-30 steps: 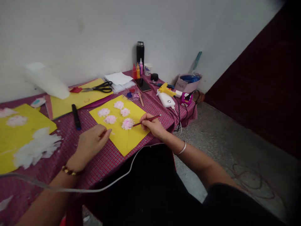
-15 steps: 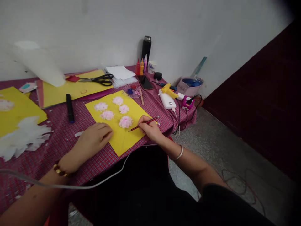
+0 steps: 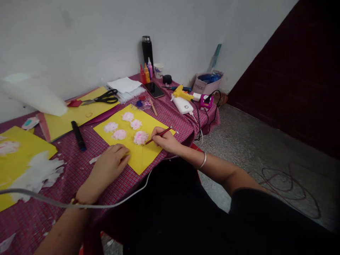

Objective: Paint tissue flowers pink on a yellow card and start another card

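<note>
A yellow sheet of paper (image 3: 152, 122) lies on the table with several fluffy pink-and-white paper flowers (image 3: 140, 137) on it. My right hand (image 3: 168, 142) is closed around a dark red pencil (image 3: 165, 131), at the right side of the sheet. The pencil's point is at the paper, just below the lowest flower. A faint line runs down the sheet from there. My left hand (image 3: 108, 163) rests palm down at the sheet's near left edge, holding nothing, fingers loosely stretched and touching the paper.
Left of the sheet lie a black marker (image 3: 78, 136) and a pile of cut white paper (image 3: 39, 173). Scissors (image 3: 105, 97) lie behind. At the right are a yellow glue gun (image 3: 182, 92) and a white power bank (image 3: 183, 105). A pale cable (image 3: 127, 198) crosses before my left wrist.
The view has swung to the right. The pencil point has shifted slightly up towards the lowest flower. My left hand's fingers have stretched out more over the sheet's edge.
</note>
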### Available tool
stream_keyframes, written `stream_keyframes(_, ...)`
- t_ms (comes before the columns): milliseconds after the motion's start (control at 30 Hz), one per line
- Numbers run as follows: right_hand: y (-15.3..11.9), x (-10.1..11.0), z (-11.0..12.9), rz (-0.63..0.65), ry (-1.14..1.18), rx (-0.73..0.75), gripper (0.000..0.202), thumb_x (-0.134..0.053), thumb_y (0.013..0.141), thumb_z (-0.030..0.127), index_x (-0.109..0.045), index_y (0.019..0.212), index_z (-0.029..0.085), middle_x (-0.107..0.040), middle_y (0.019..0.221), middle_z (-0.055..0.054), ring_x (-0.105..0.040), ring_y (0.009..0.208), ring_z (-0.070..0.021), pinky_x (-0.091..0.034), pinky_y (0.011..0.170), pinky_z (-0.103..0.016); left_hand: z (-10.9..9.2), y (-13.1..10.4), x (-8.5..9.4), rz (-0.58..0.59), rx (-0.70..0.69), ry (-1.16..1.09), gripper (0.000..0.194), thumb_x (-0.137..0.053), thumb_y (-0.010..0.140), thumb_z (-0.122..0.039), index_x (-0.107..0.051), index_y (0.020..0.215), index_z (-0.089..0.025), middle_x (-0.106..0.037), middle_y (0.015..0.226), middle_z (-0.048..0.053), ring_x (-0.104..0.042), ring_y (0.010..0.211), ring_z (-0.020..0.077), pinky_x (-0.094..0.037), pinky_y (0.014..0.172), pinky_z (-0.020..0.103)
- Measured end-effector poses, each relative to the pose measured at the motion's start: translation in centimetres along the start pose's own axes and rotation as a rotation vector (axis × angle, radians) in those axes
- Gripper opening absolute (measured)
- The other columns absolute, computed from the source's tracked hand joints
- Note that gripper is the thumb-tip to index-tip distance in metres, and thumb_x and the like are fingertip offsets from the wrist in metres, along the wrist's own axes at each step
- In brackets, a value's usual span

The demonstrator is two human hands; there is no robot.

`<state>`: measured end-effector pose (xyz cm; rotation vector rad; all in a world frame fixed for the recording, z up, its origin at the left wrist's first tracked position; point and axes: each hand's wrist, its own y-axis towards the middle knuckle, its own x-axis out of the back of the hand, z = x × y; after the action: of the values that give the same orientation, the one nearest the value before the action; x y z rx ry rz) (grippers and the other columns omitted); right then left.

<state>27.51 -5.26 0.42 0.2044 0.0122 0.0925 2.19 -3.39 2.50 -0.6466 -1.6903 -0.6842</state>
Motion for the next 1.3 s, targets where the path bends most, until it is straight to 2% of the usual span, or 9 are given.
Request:
stream_keyframes(200, -0.01, 0.05, -0.2, 0.051, -0.012, -0.026, 0.004, -0.048, 0.074, 0.02, -0.052, 0.073, 0.019, -0.048, 0.057, 0.006, -0.043, 0.05, -0.0093, -0.033, 0.049, -0.022, 0.22, -0.1, -0.12, 0.0, -0.009, -0.009, 0.027, -0.044, 0.096, -0.033, -0.064, 0.1, -0.015, -0.064, 0.103, 0.011, -0.059, 0.097, 0.0262, -0.047, 0.09, 0.042)
stream_keyframes(367, 0.04, 0.01, -0.21, 0.075, -0.04, 0.031, 0.003, -0.048, 0.074, 0.019, -0.051, 0.072, 0.019, -0.048, 0.061, 0.005, -0.043, 0.055, -0.0098, -0.034, 0.054, -0.023, 0.3, -0.12, -0.07, 0.008, -0.024, -0.004, 0.025, -0.045, 0.097, -0.033, -0.063, 0.1, -0.016, -0.063, 0.103, 0.01, -0.058, 0.097, 0.0254, -0.046, 0.09, 0.041)
stream_keyframes(667, 0.39, 0.04, -0.01, -0.142, -0.135, 0.037, 0.008, -0.046, 0.07, 0.015, -0.047, 0.064, 0.02, -0.048, 0.06, 0.004, -0.043, 0.059, -0.0119, -0.034, 0.058, -0.025, 0.23, -0.06, 0.03, 0.006, -0.026, 0.021, 0.024, -0.045, 0.097, -0.033, -0.062, 0.101, -0.017, -0.063, 0.103, 0.01, -0.058, 0.098, 0.0256, -0.046, 0.091, 0.041)
stream_keyframes(833, 0.37, 0.26, 0.07, -0.223, -0.157, 0.051, 0.01, -0.046, 0.071, 0.015, -0.047, 0.062, 0.02, -0.046, 0.06, 0.004, -0.044, 0.062, -0.0126, -0.034, 0.059, -0.026, 0.2, -0.13, -0.05, 0.0, -0.026, 0.043, 0.028, -0.045, 0.097, -0.032, -0.062, 0.108, -0.013, -0.063, 0.106, 0.012, -0.057, 0.1, 0.0269, -0.046, 0.093, 0.043)
stream_keyframes(900, 0.32, 0.27, 0.1, -0.197, -0.117, 0.047, 0.01, -0.047, 0.071, 0.015, -0.047, 0.062, 0.02, -0.046, 0.061, 0.004, -0.044, 0.062, -0.0123, -0.034, 0.059, -0.025, 0.23, -0.17, -0.14, -0.004, -0.027, 0.053, 0.029, -0.045, 0.097, -0.032, -0.062, 0.111, -0.012, -0.063, 0.108, 0.013, -0.057, 0.101, 0.0273, -0.046, 0.094, 0.043)
stream_keyframes(1100, 0.02, 0.08, 0.19, 0.007, 0.014, -0.063, 0.005, -0.048, 0.074, 0.016, -0.05, 0.071, 0.019, -0.046, 0.054, 0.007, -0.04, 0.048, -0.0093, -0.03, 0.048, -0.023, 0.4, -0.16, -0.28, 0.015, -0.029, 0.059, 0.03, -0.043, 0.098, -0.032, -0.063, 0.11, -0.013, -0.062, 0.108, 0.013, -0.057, 0.1, 0.0262, -0.047, 0.093, 0.042)
stream_keyframes(1300, -0.1, 0.09, 0.27, 0.073, 0.037, -0.056, 0.004, -0.049, 0.074, 0.016, -0.05, 0.071, 0.019, -0.048, 0.054, 0.007, -0.041, 0.047, -0.0076, -0.031, 0.046, -0.021, 0.39, -0.13, -0.26, 0.017, -0.02, 0.058, 0.031, -0.044, 0.098, -0.032, -0.063, 0.112, -0.013, -0.062, 0.108, 0.012, -0.058, 0.1, 0.0259, -0.047, 0.093, 0.042)
